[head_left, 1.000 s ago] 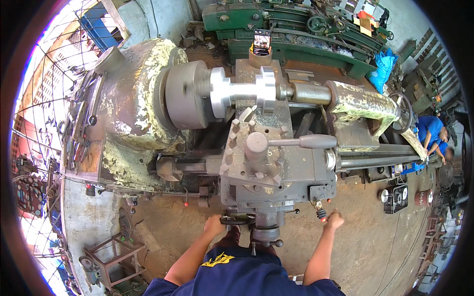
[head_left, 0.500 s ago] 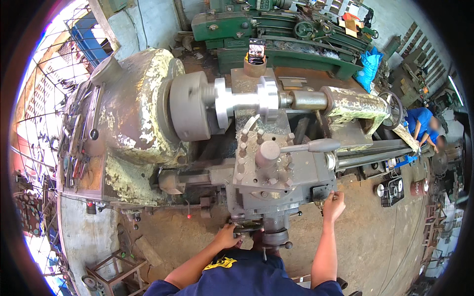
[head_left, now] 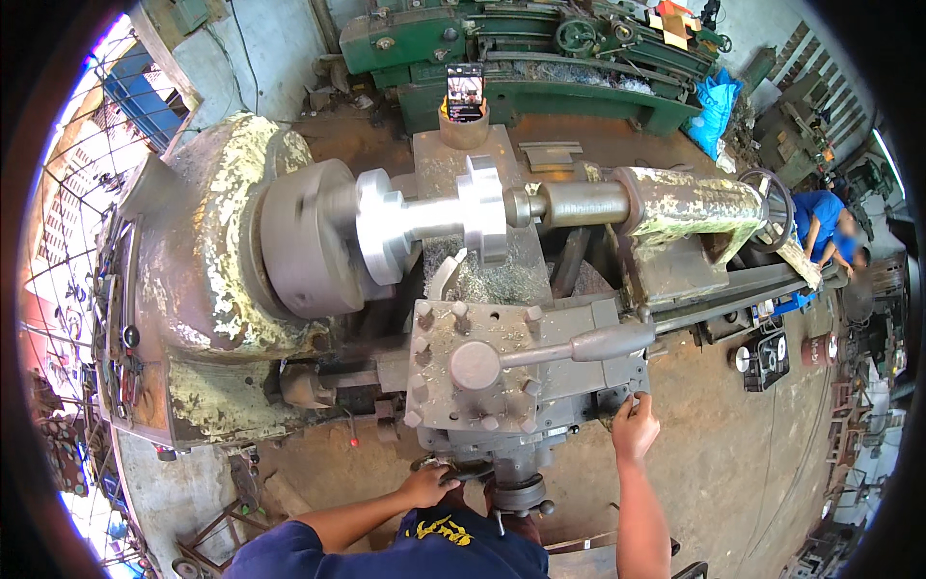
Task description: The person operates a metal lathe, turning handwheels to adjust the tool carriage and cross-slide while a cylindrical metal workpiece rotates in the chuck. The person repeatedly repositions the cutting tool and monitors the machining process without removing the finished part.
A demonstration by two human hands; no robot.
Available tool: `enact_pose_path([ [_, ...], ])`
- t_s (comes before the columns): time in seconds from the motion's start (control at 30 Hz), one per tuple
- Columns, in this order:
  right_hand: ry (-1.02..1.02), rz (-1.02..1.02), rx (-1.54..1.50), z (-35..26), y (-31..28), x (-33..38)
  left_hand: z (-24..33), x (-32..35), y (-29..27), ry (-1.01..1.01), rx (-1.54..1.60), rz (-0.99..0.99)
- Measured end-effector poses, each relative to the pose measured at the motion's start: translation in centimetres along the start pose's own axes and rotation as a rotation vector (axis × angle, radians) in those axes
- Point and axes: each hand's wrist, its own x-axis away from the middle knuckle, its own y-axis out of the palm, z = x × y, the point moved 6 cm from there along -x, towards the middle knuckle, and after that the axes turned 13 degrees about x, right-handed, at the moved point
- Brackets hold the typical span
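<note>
My left hand is closed around a dark handle at the front of a lathe, beside the round cross-slide dial collar. To the right, my right hand pinches its fingers at the small crank on the slide's right end; its grip is partly hidden. Behind them sits the square tool post with its long clamp lever. Its cutting tool points at a shiny spool-shaped metal workpiece, held between the motion-blurred chuck and the tailstock centre.
The peeling headstock stands at left, with hand tools on its far-left side. A phone stands in a round holder. Behind is a green lathe. At right are the tailstock and a co-worker in blue.
My view has shifted nearer the lathe, so the tool post and workpiece appear larger and further left. Both hands stay at their handles. The chuck is blurred in both frames.
</note>
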Motion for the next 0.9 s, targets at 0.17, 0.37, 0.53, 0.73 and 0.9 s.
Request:
enact_pose_path([
  [0.17, 0.011, 0.007, 0.001, -0.1, -0.2, -0.1, 0.3, 0.4, -0.2, 0.135, -0.198, 0.119],
  [0.37, 0.039, 0.030, -0.005, -0.2, -0.5, 0.1, 1.0, 0.7, -0.5, 0.098, -0.151, 0.105],
  [0.53, 0.065, 0.032, -0.041, 0.0, -0.1, -0.1, 1.7, 0.8, -0.9, 0.044, -0.115, 0.006],
  [0.73, 0.102, 0.043, -0.088, 0.8, 0.0, 0.2, 2.4, 0.6, -1.4, 0.081, -0.156, 0.087],
  [0.9, 0.082, 0.062, -0.101, 0.7, -0.3, 0.4, 1.9, 1.3, -0.4, 0.008, -0.127, 0.099],
])
